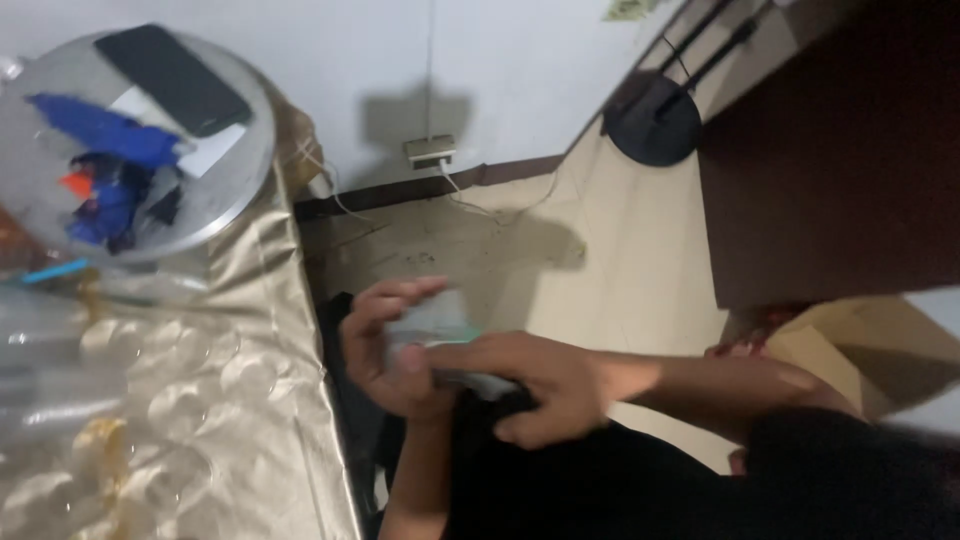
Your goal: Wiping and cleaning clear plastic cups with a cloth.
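Beside the gold-covered counter [270, 400], both hands hold a small grey thing [432, 322] over the lap. Left hand [385, 350] curls behind it; right hand [530, 385] grips its bottom.

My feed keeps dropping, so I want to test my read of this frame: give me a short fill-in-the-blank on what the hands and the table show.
1. Both hands, the left hand and the right hand, hold a small pale ____ object between them.
2. The black phone lies on a round ____ tray.
3. The table is covered by a shiny ____ cloth.

Missing words: blurred; metal; gold
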